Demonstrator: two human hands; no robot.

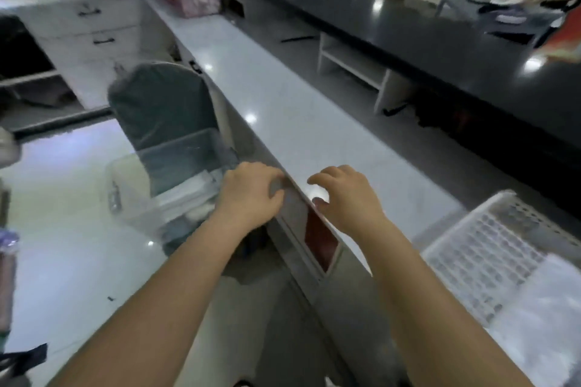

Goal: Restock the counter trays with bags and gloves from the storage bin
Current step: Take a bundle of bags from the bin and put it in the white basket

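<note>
Both hands are empty, fingers loosely curled and apart. The left hand [251,192] hovers at the near edge of the white counter [283,110], above the clear storage bin [132,198] on the floor. The right hand [345,195] hangs over the counter; whether fingertips touch is unclear. A white perforated tray [490,248] sits at the counter's right end.
</note>
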